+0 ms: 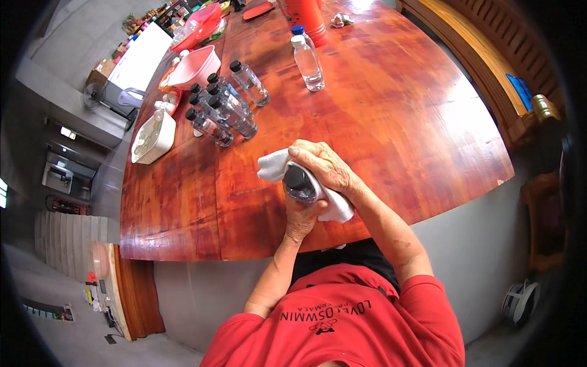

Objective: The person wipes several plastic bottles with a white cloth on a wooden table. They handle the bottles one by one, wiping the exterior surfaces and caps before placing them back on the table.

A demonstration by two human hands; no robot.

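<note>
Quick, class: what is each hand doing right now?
Left hand: closed around the black-capped bottle.
Right hand: closed on the white cloth over the bottle.

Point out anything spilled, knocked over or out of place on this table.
No spill shows. The dark-capped bottles look tipped on their sides in a loose heap, while two clear bottles stand upright. A crumpled scrap sits alone near the far edge.

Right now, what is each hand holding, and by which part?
Left hand grips the small clear black-capped bottle by its lower body; right hand presses a white cloth around its upper side.
</note>
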